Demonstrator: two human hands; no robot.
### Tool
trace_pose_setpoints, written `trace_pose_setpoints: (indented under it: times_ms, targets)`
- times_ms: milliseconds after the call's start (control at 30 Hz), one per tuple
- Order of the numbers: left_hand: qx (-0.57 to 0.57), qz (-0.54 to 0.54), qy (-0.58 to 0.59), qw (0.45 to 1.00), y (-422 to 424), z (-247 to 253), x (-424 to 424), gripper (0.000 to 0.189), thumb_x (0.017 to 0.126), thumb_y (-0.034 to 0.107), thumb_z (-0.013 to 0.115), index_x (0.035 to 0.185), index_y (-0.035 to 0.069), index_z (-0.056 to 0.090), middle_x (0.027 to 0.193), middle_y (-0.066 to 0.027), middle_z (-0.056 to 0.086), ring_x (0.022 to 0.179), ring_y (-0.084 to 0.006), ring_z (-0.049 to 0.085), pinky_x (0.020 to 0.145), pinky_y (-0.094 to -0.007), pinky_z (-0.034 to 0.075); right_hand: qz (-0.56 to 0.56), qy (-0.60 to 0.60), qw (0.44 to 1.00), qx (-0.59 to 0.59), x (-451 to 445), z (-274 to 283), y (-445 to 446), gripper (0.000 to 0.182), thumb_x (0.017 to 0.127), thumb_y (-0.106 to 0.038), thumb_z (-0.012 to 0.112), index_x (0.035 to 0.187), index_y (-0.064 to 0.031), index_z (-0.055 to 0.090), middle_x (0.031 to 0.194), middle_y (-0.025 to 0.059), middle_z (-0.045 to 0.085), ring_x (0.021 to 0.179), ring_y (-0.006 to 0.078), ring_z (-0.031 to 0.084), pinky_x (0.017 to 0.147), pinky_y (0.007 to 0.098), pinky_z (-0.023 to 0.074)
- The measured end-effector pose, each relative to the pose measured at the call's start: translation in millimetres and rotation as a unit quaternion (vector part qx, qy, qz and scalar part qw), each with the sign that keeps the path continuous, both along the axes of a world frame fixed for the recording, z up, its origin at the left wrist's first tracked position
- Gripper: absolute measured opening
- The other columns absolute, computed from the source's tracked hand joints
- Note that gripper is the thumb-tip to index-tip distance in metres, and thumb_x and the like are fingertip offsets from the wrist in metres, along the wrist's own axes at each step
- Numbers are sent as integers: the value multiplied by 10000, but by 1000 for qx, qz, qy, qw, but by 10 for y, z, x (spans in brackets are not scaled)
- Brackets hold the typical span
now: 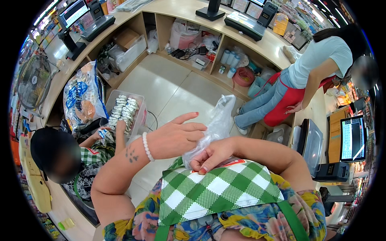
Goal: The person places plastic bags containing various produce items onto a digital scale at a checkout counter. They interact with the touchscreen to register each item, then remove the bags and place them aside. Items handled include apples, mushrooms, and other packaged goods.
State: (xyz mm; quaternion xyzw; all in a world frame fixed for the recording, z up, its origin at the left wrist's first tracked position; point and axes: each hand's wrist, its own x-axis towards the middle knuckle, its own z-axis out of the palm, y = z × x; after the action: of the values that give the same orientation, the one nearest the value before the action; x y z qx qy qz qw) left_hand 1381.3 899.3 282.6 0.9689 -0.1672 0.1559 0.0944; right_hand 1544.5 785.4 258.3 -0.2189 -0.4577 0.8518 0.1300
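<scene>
A crumpled, translucent white plastic bag [221, 116] hangs between my hands in front of my green-checked apron [211, 192]. My left hand [181, 137], with a white bead bracelet on its wrist, lies against the bag's left side; its index finger points away and the other fingertips touch the plastic, their grip partly hidden. Lower down, close to the apron, my right hand [212, 153] has its fingers curled and closed on the gathered plastic. The upper end of the bag sticks up past both hands. What the bag holds, if anything, cannot be made out.
At left, a seated person in a dark cap reaches into a clear plastic bin [144, 105] of small wrapped packets, beside a large printed snack bag [81, 96]. A person in a red apron stands at right by the curved counter [181, 9]. Shelves below hold bags and rolls.
</scene>
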Motion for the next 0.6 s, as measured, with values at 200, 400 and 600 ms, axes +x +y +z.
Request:
trace_pose_setpoints:
  times_ms: [200, 400, 600]
  targets:
    - [-130, 196, -82, 969, -11, -106, -360, 93, 609, 61, 652, 675, 86, 592, 932, -43, 570, 1015, -210, 534, 1001, -462, 355, -241, -159, 929, 231, 501, 294, -450, 287, 832, -74, 612, 1104, -38, 528, 816, 0, 578, 753, 71, 539, 698, 229, 427]
    - [-241, 227, -95, 939, -241, -436, -633, 190, 594, 42, 697, 745, 118, 608, 874, -35, 544, 898, -238, 558, 922, -455, 416, -432, -218, 858, 172, 703, 196, -959, 500, 792, -62, 635, 1249, -22, 437, 899, 41, 579, 826, 104, 557, 767, 269, 447]
    - [-281, 273, -103, 914, -335, -545, -595, 213, 596, 29, 690, 787, 98, 626, 876, -66, 552, 823, -244, 572, 743, -360, 476, -315, -307, 833, 336, 677, 454, -713, 601, 770, -330, 667, 1222, 6, 456, 1017, 131, 580, 894, 238, 585, 809, 335, 455]
